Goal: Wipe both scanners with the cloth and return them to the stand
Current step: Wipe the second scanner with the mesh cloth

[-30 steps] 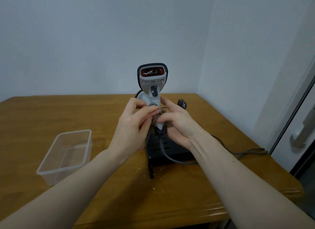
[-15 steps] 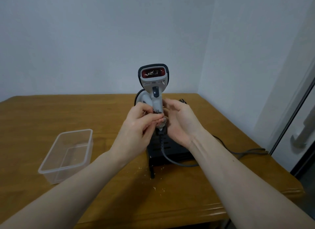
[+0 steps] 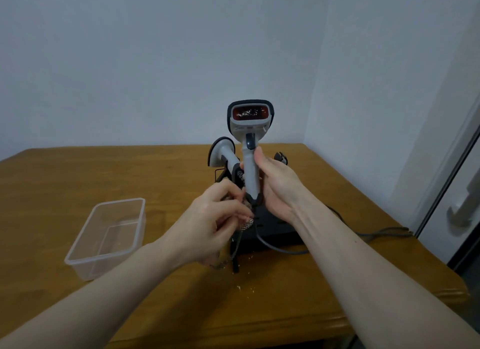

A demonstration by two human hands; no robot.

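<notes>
My right hand point(image 3: 275, 187) grips the handle of a grey handheld scanner point(image 3: 250, 130) and holds it upright above the black stand point(image 3: 275, 224). White crumbs speckle its red window. My left hand point(image 3: 210, 218) pinches a patterned cloth point(image 3: 246, 222) just below the foot of the handle, with the cloth's tail hanging under my palm. A second grey scanner point(image 3: 223, 152) sits in the stand behind, facing away. A grey cable point(image 3: 275, 248) runs from the held scanner down across the stand.
A clear plastic container point(image 3: 109, 234) stands on the wooden table point(image 3: 78, 182) to the left. Crumbs lie on the table in front of the stand. Cables point(image 3: 384, 231) trail off to the right edge. A wall corner and a door frame lie to the right.
My right hand has lifted the scanner higher. My left hand has slid the cloth down off the handle to below its foot.
</notes>
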